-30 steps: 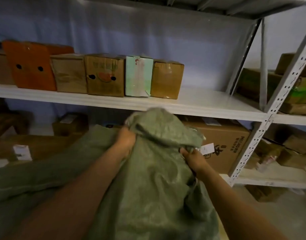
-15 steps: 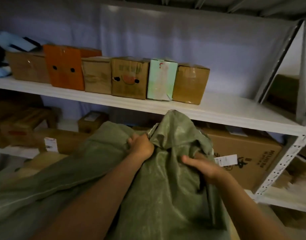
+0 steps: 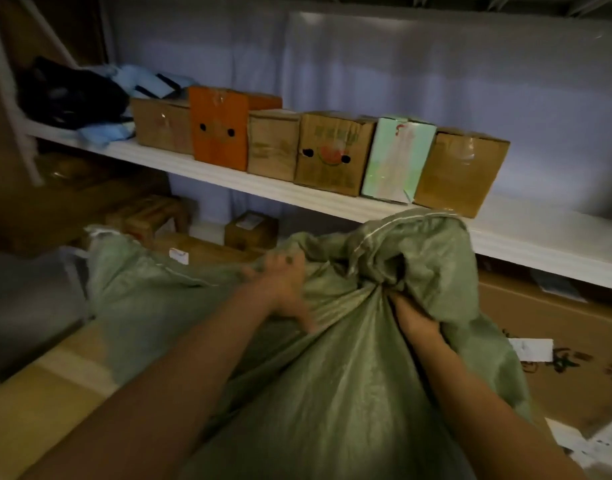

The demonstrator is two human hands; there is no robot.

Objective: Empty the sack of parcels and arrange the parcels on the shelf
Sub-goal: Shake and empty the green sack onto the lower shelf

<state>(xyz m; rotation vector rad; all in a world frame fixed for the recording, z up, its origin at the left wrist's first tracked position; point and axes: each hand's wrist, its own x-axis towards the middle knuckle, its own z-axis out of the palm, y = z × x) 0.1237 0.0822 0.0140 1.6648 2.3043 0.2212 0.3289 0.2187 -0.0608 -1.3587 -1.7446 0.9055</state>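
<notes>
Hands bunch the soft green woven plastic sack (image 3: 349,375): left hand (image 3: 284,289) and right hand (image 3: 413,317) both clutch limp, slippery cloth; best gripped in gathered folds

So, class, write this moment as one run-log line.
step: emptying sack | left hand: grips green sack | right hand: grips sack | shelf: six boxes in row | parcels out: none visible

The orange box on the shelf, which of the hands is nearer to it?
Left. The left hand grips the green sack below and slightly right of the orange box; the right hand holds the sack farther right.
</notes>
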